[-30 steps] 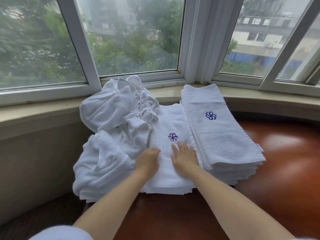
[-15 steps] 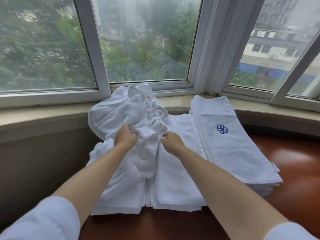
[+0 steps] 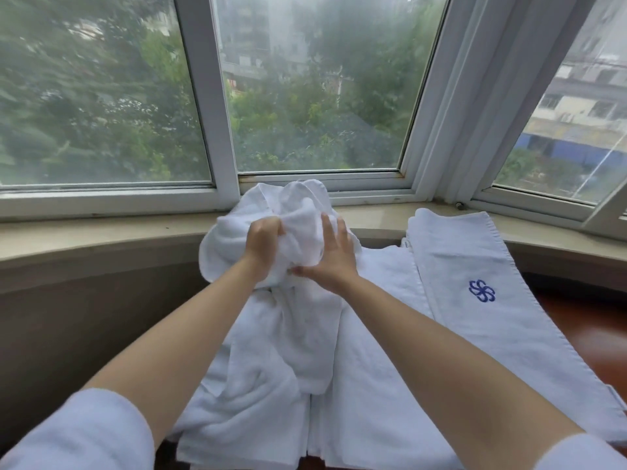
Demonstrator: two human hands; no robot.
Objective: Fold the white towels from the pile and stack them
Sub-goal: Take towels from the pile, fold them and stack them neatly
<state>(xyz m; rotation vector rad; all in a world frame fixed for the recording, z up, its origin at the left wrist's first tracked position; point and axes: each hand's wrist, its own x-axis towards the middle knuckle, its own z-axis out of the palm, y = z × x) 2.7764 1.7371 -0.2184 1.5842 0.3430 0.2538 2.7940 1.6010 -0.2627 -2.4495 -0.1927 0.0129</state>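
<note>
Towels in a crumpled white pile (image 3: 271, 300) sit at the far left of the reddish-brown table (image 3: 583, 320), against the windowsill (image 3: 101, 232). The left hand (image 3: 263, 240) grips a bunched towel (image 3: 298, 215) atop the pile with curled fingers; the right hand (image 3: 334, 262) rests against it, fingers spread, thumb tucked beneath. Just right lie a folded stack (image 3: 383, 368) and a second stack with a blue emblem (image 3: 481, 291).

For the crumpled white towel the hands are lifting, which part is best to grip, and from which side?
Probably at a hemmed edge or corner, taken from above. The crumpled towel is bunched into a ball, with a long tail hanging toward the person, so its middle gives no clean fold line. The left hand grips a bunch of it; the right hand rests on its right side. No corner is visible yet.
</note>
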